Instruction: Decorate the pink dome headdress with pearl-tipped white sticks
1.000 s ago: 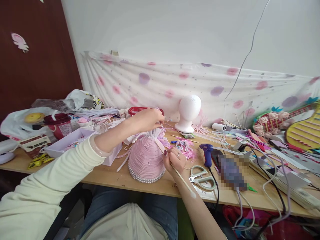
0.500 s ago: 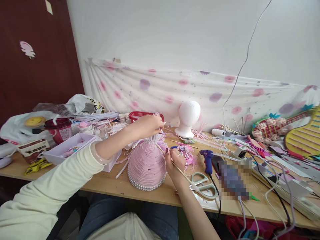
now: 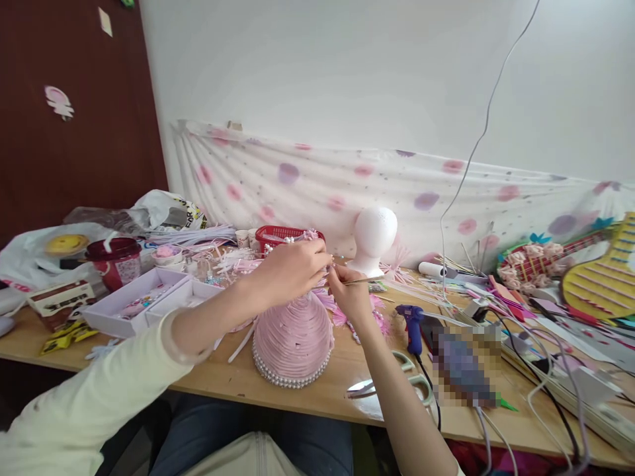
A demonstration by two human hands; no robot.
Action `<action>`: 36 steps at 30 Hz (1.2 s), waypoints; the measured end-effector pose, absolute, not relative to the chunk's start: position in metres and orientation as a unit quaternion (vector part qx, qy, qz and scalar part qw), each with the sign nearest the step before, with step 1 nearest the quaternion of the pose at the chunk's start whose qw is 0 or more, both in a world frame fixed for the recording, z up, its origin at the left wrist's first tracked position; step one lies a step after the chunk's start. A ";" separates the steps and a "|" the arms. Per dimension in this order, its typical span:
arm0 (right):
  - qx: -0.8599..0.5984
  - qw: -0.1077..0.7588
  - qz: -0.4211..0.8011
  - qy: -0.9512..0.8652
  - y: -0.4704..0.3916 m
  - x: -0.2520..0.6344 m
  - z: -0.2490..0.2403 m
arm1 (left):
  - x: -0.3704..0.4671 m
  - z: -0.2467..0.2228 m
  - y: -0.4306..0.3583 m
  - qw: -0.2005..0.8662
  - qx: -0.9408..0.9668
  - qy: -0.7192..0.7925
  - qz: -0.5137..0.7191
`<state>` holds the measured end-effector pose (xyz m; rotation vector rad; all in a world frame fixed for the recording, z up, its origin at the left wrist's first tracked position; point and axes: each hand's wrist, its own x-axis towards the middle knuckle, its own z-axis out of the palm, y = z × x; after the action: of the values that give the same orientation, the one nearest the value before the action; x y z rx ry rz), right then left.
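A pink dome-shaped piece [image 3: 294, 337], wound in strands and edged with silvery pearls, stands upright on the table. Over its top is my left hand [image 3: 297, 268], fingers closed, fingertips meeting those of my right hand. Whatever the left fingers pinch is too small to make out. A pink ornament [image 3: 310, 234] and white pearls show just behind that hand, and the dome's tip is hidden. My right hand [image 3: 350, 291] is closed around a thin wooden stick [image 3: 358, 281], which points out to the right.
Scissors [image 3: 421, 387] lie partly under my right forearm, near a blue glue gun [image 3: 411, 327]. Behind stand a white foam head [image 3: 376, 238] and a red basket [image 3: 278, 233]. On the left are a divided white box [image 3: 141, 297] and a dark red cup [image 3: 114, 261]. Cables run along the right.
My right hand has moved up from the dome's side to meet my left fingertips, and the stick has swung from a downward slant to nearly level. The left hand has come slightly lower.
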<state>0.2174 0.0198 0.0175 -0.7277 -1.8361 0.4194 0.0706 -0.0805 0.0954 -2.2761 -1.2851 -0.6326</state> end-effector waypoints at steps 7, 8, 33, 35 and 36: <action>-0.308 0.520 0.192 -0.773 0.021 0.212 0.024 | 0.090 0.018 -0.155 0.169 -0.785 -0.449 -0.392; -0.309 0.517 0.193 -0.774 0.022 0.211 0.025 | 0.091 0.006 -0.155 0.158 -0.775 -0.473 -0.389; -0.276 0.577 0.179 -0.748 0.028 0.216 0.008 | 0.083 -0.022 -0.094 0.181 -0.720 -0.581 -0.334; -0.272 0.584 0.183 -0.743 0.028 0.215 0.007 | 0.082 -0.021 -0.094 0.186 -0.722 -0.584 -0.319; -0.270 0.587 0.183 -0.741 0.028 0.215 0.007 | 0.082 -0.020 -0.094 0.190 -0.723 -0.586 -0.311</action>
<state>0.2150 0.0278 0.0068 -0.6286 -1.7268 0.4257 0.0821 -0.0936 -0.0202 -2.0333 -1.6483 -0.8750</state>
